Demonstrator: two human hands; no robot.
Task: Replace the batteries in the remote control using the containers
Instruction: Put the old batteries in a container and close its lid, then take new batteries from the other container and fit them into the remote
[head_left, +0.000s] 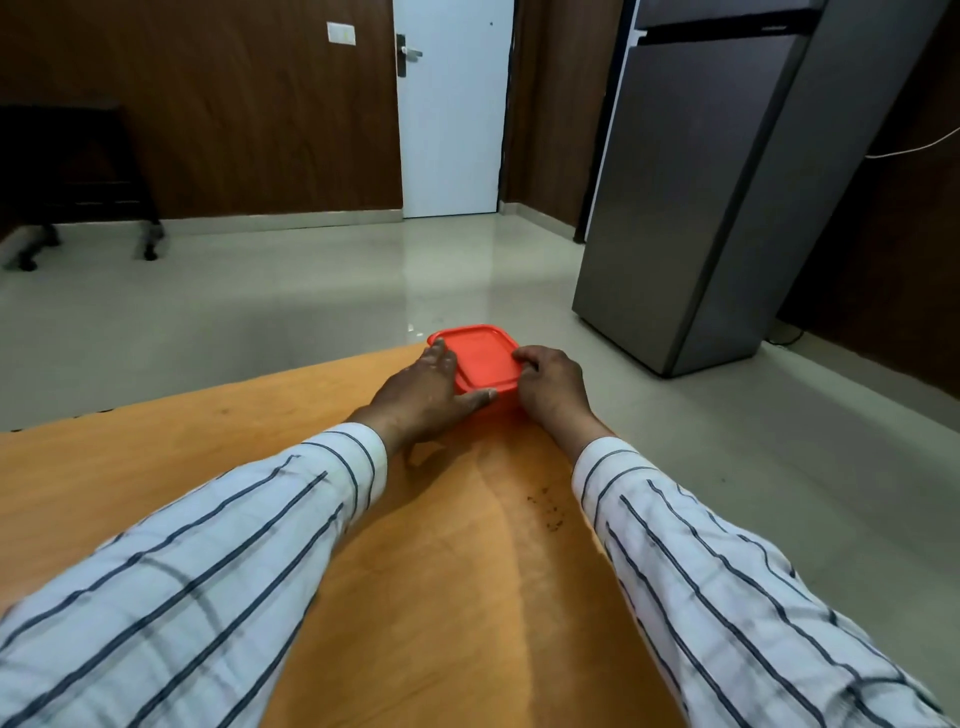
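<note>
A red square container (483, 358) with its lid on sits at the far corner of the wooden table (441, 545). My left hand (421, 395) clasps its left and near sides, thumb along the front edge. From the other side my right hand (550, 387) grips the right side, with its fingers curled on the lid's rim. What lies inside the container is hidden. No remote control or batteries are in sight.
The table's right edge runs diagonally close to my right arm. Beyond it lie a pale tiled floor, a grey fridge (701, 197) at the right, a white door (452, 109) straight ahead and a dark bench (72, 171) at the far left.
</note>
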